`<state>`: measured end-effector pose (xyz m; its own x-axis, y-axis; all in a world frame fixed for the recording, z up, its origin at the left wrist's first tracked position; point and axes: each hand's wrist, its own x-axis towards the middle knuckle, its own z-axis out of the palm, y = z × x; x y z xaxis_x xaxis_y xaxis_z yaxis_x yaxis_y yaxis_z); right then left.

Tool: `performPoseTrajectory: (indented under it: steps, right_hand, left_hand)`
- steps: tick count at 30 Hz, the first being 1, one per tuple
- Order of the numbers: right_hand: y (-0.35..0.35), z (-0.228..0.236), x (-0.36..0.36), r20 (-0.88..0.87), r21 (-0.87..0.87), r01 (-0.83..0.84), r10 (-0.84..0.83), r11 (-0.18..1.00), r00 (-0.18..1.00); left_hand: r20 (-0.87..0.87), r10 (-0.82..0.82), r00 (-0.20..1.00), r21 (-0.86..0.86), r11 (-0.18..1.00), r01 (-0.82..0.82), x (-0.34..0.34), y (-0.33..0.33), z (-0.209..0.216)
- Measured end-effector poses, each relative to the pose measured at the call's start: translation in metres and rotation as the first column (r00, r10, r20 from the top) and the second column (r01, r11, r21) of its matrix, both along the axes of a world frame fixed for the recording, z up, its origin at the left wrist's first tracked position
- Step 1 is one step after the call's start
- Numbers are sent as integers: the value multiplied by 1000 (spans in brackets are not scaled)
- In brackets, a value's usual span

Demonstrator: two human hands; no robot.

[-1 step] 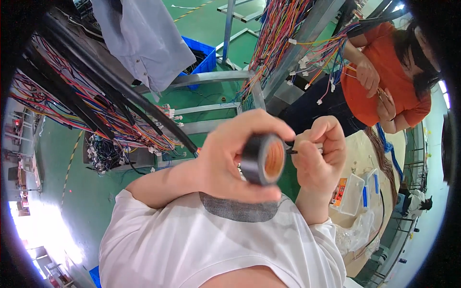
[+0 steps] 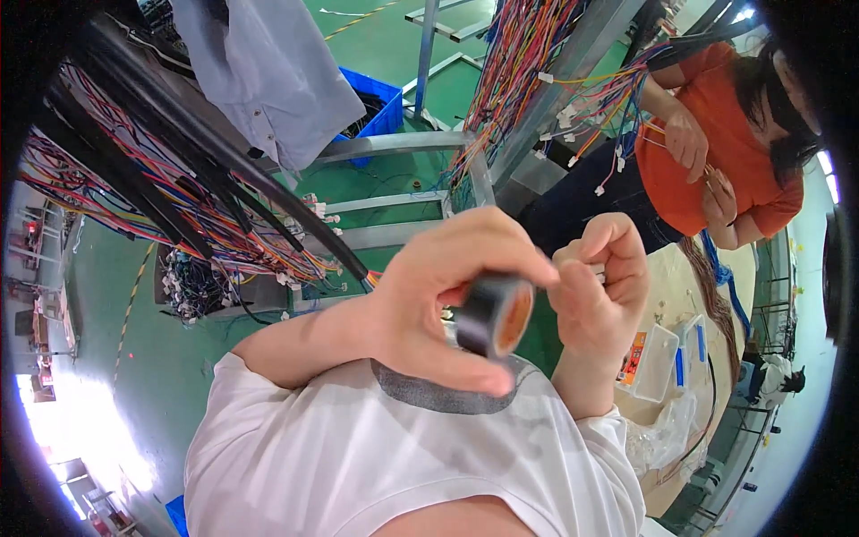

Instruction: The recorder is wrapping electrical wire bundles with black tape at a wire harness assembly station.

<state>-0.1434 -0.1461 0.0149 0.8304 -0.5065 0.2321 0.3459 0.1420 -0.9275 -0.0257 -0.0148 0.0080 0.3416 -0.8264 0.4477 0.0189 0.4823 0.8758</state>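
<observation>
A roll of black tape (image 2: pixel 483 315) with an orange-brown core is in front of my chest, smeared by motion. My left hand (image 2: pixel 407 300) is curved round it, thumb below and index finger stretched over the top. Close to its right, my right hand (image 2: pixel 601 285) has curled fingers, with thumb and index finger pinched together. The tip of my left index finger meets the right thumb. A small pale bit (image 2: pixel 598 269) shows inside the right fingers; what they pinch is hidden.
Thick bundles of coloured wires in black sleeves (image 2: pixel 206 188) hang at the left. A grey cloth (image 2: pixel 282 80), a blue crate (image 2: pixel 380 103) and metal frame bars (image 2: pixel 385 145) lie beyond. At right, a person in orange (image 2: pixel 671 170) handles wires beside a table with clear boxes (image 2: pixel 653 362).
The tape roll has tilted and dropped slightly within my left hand. My left index finger has moved right to the right thumb, and the black strip seen there is now hidden.
</observation>
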Motion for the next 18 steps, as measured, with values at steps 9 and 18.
performPoseTrajectory:
  steps: [9,18]
  right_hand:
    - [0,8,4,61,-171,-47,58,984,996]
    - [-8,-1,13,5,-580,-10,15,815,1000]
  left_hand:
    - [-114,-33,993,236,970,60,-9,-8,-3]
    - [592,413,692,-164,902,-398,-5,-15,-3]
